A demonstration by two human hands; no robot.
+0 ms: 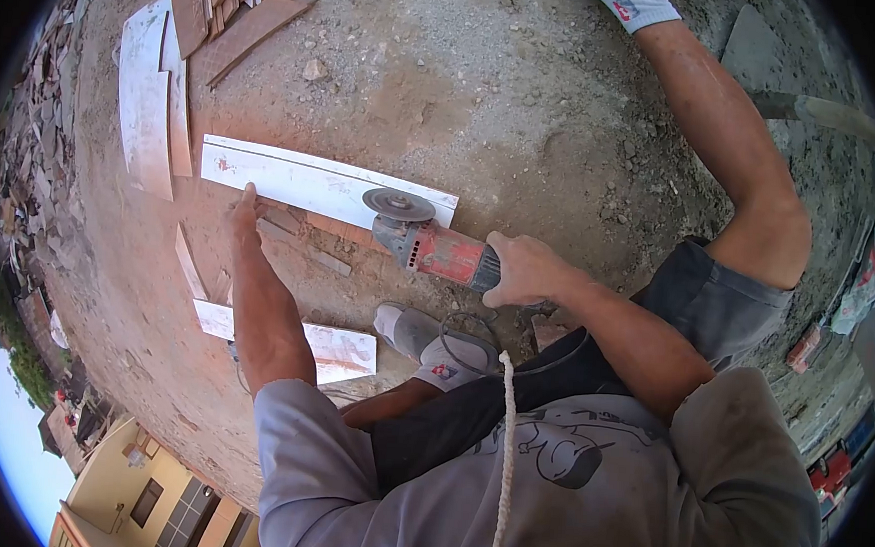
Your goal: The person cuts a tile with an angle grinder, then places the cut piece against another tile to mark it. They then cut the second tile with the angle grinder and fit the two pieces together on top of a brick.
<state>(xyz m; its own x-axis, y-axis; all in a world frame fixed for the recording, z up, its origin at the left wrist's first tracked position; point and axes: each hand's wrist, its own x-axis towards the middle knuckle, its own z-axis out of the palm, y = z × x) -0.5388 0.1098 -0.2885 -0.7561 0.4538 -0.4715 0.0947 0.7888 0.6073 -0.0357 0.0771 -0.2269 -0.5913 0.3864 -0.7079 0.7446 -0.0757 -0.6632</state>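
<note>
A long white board (303, 177) with a dark line along its far edge lies across the ground in front of me. My left hand (247, 210) touches its near edge toward the left end, one finger reaching onto the surface; the other fingers are hard to make out. In my right hand (530, 271) is a red angle grinder (449, 256), gripped by its rear body. The grinder's grey disc (399, 204) is over the right part of the board; whether it touches the board cannot be told.
White panels (147, 105) and brown tile pieces (257, 34) lie at the upper left. Another white piece (347, 352) is below my left forearm. Narrow offcuts (330, 262) lie near the board. My socked foot (404, 330) and a cable (470, 321) are close by. A stone (316, 70) sits beyond.
</note>
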